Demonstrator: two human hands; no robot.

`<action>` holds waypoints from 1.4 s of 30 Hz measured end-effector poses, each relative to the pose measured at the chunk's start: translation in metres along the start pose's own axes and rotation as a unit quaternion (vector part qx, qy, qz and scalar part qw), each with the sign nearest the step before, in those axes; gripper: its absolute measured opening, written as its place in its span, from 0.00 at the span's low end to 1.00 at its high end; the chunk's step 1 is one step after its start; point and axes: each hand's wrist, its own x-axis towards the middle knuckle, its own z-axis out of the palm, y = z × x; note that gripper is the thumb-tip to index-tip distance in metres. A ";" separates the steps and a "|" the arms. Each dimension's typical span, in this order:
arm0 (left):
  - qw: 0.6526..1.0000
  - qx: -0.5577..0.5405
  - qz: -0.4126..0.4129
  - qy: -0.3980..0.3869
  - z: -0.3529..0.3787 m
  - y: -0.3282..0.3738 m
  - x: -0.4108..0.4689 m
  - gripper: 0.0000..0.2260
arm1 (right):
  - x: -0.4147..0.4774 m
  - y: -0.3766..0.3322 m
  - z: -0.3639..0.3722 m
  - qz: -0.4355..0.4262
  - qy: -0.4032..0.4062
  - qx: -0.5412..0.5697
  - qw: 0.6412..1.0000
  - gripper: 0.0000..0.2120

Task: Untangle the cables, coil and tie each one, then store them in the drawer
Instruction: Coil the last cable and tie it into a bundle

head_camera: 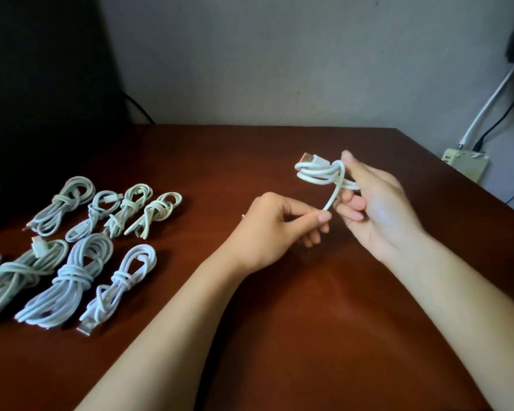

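Cables (72,274), coiled and tied, lie in two rows at the left of a red-brown surface (279,321) against a grey wall (250,54). Above the surface's middle, the right hand (377,203) grips another coil (318,172) between thumb and fingers, its long axis level, plug (307,158) pointing left; the left hand (276,229) pinches its loose tail (331,200) below.

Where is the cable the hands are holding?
Head view, right of centre above the table: right hand grips the cable coil, left hand pinches its loose end.
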 end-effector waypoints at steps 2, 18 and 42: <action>1.000 -0.006 -0.008 -0.020 -0.009 0.001 0.000 0.12 | -0.001 -0.002 0.001 0.036 -0.030 0.053 0.998 0.11; 0.998 -0.010 -0.055 -0.030 -0.049 0.000 -0.006 0.08 | -0.018 -0.011 0.003 0.094 -0.245 -0.150 0.953 0.13; 0.970 -0.170 -0.118 0.129 -0.025 0.022 -0.004 0.13 | 0.000 0.024 -0.001 -0.165 -0.031 -0.458 0.873 0.08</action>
